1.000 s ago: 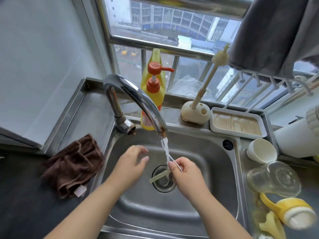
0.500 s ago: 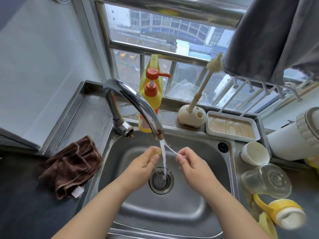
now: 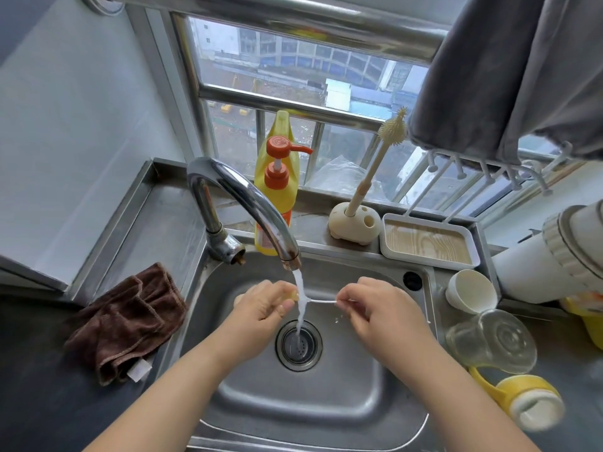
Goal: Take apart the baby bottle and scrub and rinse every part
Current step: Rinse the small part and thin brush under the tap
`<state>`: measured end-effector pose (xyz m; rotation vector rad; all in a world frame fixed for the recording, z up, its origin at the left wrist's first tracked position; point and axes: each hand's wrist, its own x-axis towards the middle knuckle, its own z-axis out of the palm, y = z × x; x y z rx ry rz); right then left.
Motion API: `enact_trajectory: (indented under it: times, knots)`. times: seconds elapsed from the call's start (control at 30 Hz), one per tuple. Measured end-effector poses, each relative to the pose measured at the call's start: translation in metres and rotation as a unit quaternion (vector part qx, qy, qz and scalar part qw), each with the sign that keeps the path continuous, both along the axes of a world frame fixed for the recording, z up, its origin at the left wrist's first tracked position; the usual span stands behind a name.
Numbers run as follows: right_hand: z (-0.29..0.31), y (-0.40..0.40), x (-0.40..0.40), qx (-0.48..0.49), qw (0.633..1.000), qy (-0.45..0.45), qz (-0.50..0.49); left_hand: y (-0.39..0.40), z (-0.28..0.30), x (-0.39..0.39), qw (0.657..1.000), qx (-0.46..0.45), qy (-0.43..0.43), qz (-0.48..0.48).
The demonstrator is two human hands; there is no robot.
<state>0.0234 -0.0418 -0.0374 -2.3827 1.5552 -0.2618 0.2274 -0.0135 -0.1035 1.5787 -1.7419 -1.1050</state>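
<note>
Under the faucet (image 3: pixel 248 207) stream, straw (image 3: pixel 321 301) stretched left-right, pinched at both ends by left hand (image 3: pixel 264 305) and right hand (image 3: pixel 378 305), equally near.

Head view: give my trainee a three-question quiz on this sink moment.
1. True or false: the thin white straw tube is held across the running water stream.
2. What does the left hand pinch? A) brown cloth B) small yellowish piece on the tube's end C) clear bottle body
3. Fill in: the clear glass bottle body lies on its side to the ____ of the steel sink.

Key: 1 true; 2 B; 3 right. The right hand pinches the tube's other end.
</note>
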Motion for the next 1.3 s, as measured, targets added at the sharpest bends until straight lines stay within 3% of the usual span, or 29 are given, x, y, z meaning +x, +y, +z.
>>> enact_trajectory:
  times: [0.13,0.3,0.47,0.57,0.7,0.8,0.97,1.17,1.3]
  knots:
    - [0.004,-0.006,0.004,-0.049,0.998,0.03,0.038,-0.001,0.004,-0.002,0.998,-0.02,-0.051,-0.022]
    - [0.006,-0.005,0.024,-0.031,0.991,0.086,0.096,0.002,0.003,-0.006,0.999,-0.025,-0.016,-0.046]
    - [0.018,-0.018,0.011,-0.041,0.993,0.105,0.044,0.002,0.01,-0.005,0.999,0.009,0.034,-0.014]
    - [0.012,-0.013,0.022,-0.024,0.989,0.129,0.062,0.004,0.013,-0.01,1.0,0.017,0.023,-0.009]
    - [0.014,-0.021,0.018,-0.079,0.996,0.049,0.011,0.004,0.014,-0.008,1.0,0.005,0.011,0.001]
    - [0.014,-0.014,0.029,-0.061,0.993,0.061,0.078,0.005,0.019,-0.012,0.999,-0.006,0.047,-0.001]
    - [0.017,-0.018,0.027,0.006,0.997,0.07,0.03,0.002,0.022,-0.012,0.999,-0.013,0.021,0.021]
    - [0.02,-0.017,0.022,-0.013,0.997,-0.013,0.069,0.006,0.027,-0.015,0.999,-0.024,0.033,-0.014]
    - [0.006,-0.017,0.018,-0.036,0.996,-0.017,0.083,0.009,0.029,-0.013,0.998,-0.026,0.055,0.003]
